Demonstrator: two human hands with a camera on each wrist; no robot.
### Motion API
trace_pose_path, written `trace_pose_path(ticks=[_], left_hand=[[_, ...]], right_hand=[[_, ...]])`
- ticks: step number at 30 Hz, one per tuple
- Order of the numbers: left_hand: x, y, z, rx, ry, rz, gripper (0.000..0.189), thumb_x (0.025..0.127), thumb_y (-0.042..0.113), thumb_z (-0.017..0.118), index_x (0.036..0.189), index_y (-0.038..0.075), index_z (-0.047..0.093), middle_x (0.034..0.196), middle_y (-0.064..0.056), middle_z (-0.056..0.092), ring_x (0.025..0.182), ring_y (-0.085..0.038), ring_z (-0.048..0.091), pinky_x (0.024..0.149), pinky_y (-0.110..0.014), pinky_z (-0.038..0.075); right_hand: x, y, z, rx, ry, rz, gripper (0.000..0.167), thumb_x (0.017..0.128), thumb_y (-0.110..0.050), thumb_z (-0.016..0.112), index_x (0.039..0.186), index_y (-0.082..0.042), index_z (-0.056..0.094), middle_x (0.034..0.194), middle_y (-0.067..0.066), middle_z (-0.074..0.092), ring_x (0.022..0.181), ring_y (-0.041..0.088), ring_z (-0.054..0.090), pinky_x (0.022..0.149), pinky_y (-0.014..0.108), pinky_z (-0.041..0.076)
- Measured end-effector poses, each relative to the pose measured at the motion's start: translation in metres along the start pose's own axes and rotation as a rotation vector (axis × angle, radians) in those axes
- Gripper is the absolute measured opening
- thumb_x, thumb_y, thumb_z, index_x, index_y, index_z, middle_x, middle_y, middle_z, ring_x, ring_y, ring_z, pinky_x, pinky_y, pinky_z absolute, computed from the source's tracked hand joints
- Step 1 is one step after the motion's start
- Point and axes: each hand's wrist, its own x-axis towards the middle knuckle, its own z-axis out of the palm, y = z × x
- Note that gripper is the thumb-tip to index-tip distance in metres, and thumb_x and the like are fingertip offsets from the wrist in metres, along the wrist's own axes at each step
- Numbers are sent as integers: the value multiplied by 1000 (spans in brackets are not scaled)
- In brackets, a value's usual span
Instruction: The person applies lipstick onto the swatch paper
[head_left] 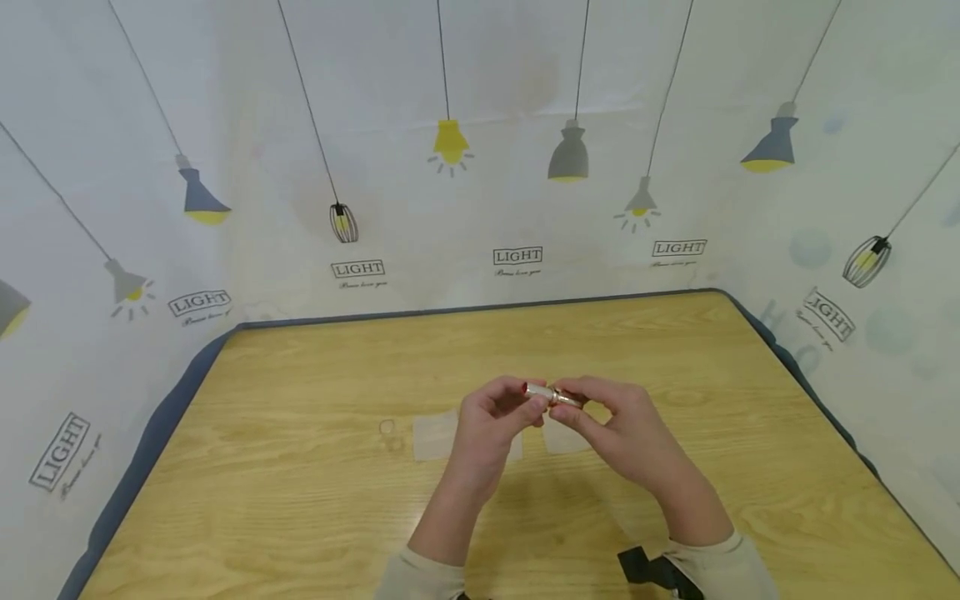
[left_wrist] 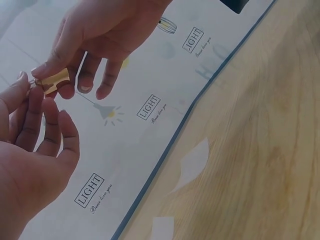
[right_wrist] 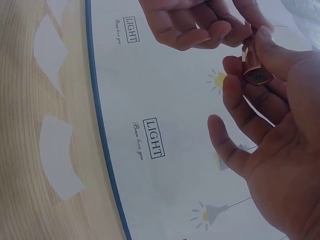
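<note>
Both hands meet over the middle of the table on a small shiny lipstick tube (head_left: pixel 542 392), gold and silver in colour with a red end at the left in the head view. My left hand (head_left: pixel 491 421) pinches its left part between thumb and fingers. On the other end, my right hand (head_left: pixel 626 425) grips the tube's base with thumb and forefinger. In the right wrist view the base (right_wrist: pixel 257 76) of the tube faces the camera, with a dark label on it. The left wrist view shows the gold part (left_wrist: pixel 55 81) under the right thumb; fingertips hide the joint between the parts.
Pieces of white paper (head_left: pixel 433 437) lie on the wood-grain table (head_left: pixel 300 500) below the hands, one (head_left: pixel 564 437) at the right. A faint ring mark (head_left: pixel 386 427) is at their left. A lamp-printed cloth (head_left: pixel 465 208) surrounds the table. A black strap (head_left: pixel 652 571) sits at the right wrist.
</note>
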Motion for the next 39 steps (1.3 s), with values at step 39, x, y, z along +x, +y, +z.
trace_pose_path(ticks=[39], left_hand=[[-5, 3, 13, -154, 45, 26, 25, 100, -7, 65, 104, 15, 73, 95, 7, 71, 85, -8, 64, 79, -20, 57]], right_hand=[[-1, 4, 3, -12, 62, -88, 26, 90, -2, 82, 114, -10, 79, 98, -4, 78, 87, 4, 70, 75, 22, 60]])
